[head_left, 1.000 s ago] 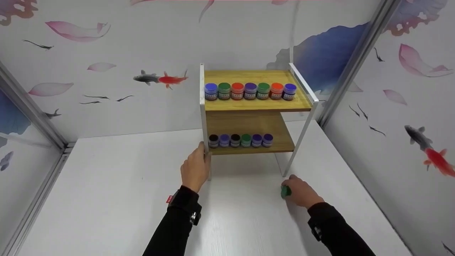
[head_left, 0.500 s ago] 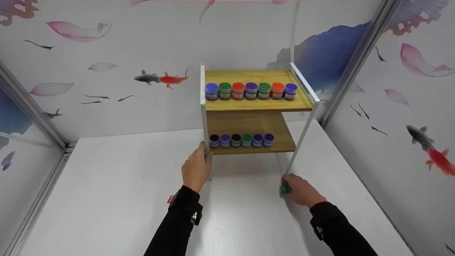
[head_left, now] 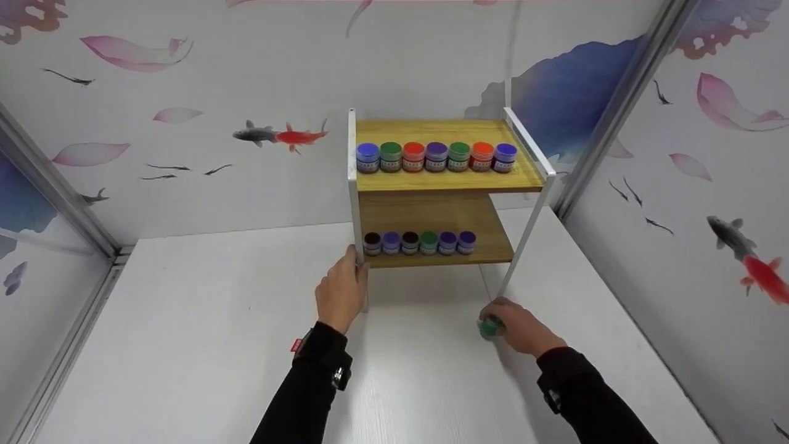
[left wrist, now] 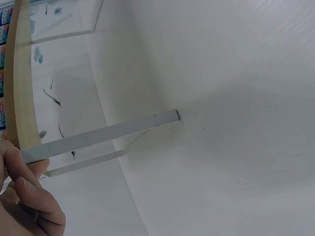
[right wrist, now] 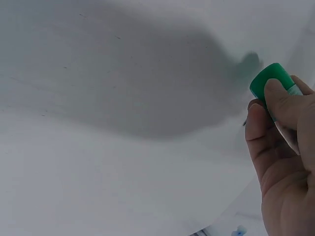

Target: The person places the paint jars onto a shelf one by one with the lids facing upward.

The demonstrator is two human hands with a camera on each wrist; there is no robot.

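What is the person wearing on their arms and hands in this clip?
Both arms are in long black sleeves reaching to the wrists. The left hand and right hand are bare, with no gloves. A dark strap with a small device sits on each wrist; on the left sleeve, a small red tag sticks out beside the strap. No rings or other markings are visible.

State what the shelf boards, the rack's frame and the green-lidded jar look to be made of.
Shelf boards: wood or bamboo, going by the yellow grain.
Frame: probably white-painted metal, given its thin flat bars.
Green-lidded jar held by the right hand: smooth matte lid, likely plastic; the body is mostly hidden.
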